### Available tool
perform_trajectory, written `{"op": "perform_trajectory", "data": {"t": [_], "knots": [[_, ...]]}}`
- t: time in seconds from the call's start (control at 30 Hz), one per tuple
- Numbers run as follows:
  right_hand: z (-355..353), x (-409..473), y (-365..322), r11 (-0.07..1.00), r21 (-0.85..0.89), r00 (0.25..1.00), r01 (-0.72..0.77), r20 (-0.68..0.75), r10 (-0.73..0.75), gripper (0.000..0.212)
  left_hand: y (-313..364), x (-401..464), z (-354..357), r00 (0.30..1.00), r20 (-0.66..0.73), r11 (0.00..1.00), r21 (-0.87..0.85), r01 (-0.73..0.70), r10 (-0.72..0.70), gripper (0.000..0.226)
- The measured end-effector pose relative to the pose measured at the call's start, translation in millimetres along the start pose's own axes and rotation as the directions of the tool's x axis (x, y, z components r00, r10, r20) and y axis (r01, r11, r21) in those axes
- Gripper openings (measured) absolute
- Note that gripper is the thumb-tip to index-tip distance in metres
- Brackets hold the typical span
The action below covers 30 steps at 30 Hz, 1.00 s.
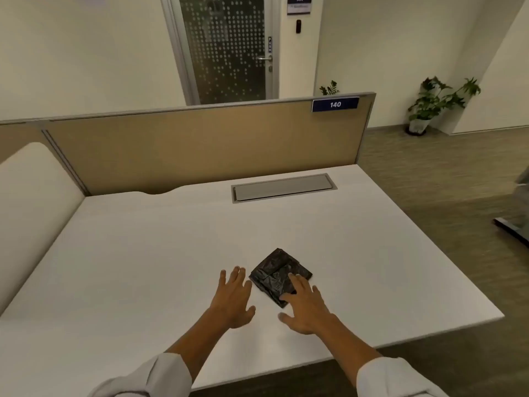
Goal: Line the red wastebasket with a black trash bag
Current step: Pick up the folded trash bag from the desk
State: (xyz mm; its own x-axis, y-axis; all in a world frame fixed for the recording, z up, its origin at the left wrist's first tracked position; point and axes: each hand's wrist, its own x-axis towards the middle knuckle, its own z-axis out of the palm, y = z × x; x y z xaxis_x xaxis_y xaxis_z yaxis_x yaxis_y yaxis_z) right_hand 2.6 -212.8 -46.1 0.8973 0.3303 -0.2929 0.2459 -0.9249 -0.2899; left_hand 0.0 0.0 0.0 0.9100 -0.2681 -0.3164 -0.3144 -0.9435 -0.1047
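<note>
A folded black trash bag [274,272] lies flat on the white desk [143,267], near its front middle. My right hand [305,306] is spread open, its fingertips resting on the bag's near right part. My left hand [233,296] hovers open just left of the bag, fingers apart, holding nothing. No red wastebasket is in view.
A tan partition [200,144] with a "140" label closes the desk's far side. A grey cable flap [283,187] is set into the desk behind the bag. A white cushioned panel [31,202] stands at left. Carpet floor and a potted plant [435,104] lie to the right.
</note>
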Motion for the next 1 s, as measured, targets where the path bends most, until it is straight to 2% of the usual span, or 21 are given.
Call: {"op": "perform_trajectory", "data": {"t": [0.23, 0.37, 0.4, 0.47, 0.53, 0.6, 0.63, 0.7, 0.8, 0.83, 0.9, 0.97, 1.0], "knots": [[18, 28, -10, 0.967, -0.255, 0.984, -0.002, 0.174, 0.048, 0.082, -7, 3, 7, 1.000, 0.016, 0.999, -0.040, 0.006, -0.005, 0.073], [23, 32, -12, 0.958, -0.281, 0.989, -0.054, 0.118, 0.090, 0.086, -17, -5, 4, 0.999, -0.031, 0.997, -0.070, 0.023, -0.025, 0.069], [23, 30, -14, 0.971, -0.231, 0.995, -0.060, 0.059, 0.076, 0.082, -18, -8, 3, 0.999, -0.036, 0.996, -0.089, 0.029, -0.032, 0.068], [22, 26, -15, 0.998, -0.065, 0.986, -0.021, -0.168, 0.010, 0.067, -21, -12, 3, 0.996, -0.076, 0.983, -0.182, 0.035, -0.049, 0.064], [20, 19, -17, 0.993, 0.108, 0.903, 0.052, -0.429, -0.001, 0.044, -18, -17, 4, 0.986, -0.147, 0.942, -0.334, 0.021, -0.073, 0.064], [10, 4, -23, 0.949, 0.285, 0.792, 0.136, -0.607, 0.069, 0.029, -10, -24, 6, 0.967, -0.211, 0.827, -0.562, -0.002, -0.140, 0.071], [2, -6, -27, 0.920, 0.356, 0.765, 0.163, -0.635, 0.110, 0.025, -3, -29, 6, 0.959, -0.211, 0.736, -0.677, -0.002, -0.191, 0.077], [-12, -27, -30, 0.840, 0.503, 0.764, 0.201, -0.618, 0.187, 0.020, 10, -38, 8, 0.943, -0.205, 0.571, -0.821, -0.020, -0.261, 0.091], [-29, -56, -28, 0.717, 0.653, 0.822, 0.244, -0.532, 0.204, 0.019, 26, -52, 11, 0.931, -0.251, 0.478, -0.873, -0.099, -0.266, 0.095], [-34, -64, -26, 0.686, 0.684, 0.845, 0.246, -0.498, 0.193, 0.020, 30, -57, 10, 0.929, -0.266, 0.460, -0.879, -0.124, -0.259, 0.087], [-44, -81, -23, 0.639, 0.729, 0.889, 0.245, -0.432, 0.154, 0.025, 39, -69, 3, 0.926, -0.273, 0.443, -0.886, -0.135, -0.263, 0.058], [-49, -94, -19, 0.600, 0.762, 0.906, 0.244, -0.399, 0.139, 0.025, 48, -81, -3, 0.914, -0.293, 0.465, -0.874, -0.138, -0.280, 0.025], [-51, -100, -16, 0.585, 0.776, 0.908, 0.236, -0.391, 0.151, 0.023, 52, -87, -6, 0.912, -0.293, 0.468, -0.874, -0.133, -0.286, 0.015]]}}
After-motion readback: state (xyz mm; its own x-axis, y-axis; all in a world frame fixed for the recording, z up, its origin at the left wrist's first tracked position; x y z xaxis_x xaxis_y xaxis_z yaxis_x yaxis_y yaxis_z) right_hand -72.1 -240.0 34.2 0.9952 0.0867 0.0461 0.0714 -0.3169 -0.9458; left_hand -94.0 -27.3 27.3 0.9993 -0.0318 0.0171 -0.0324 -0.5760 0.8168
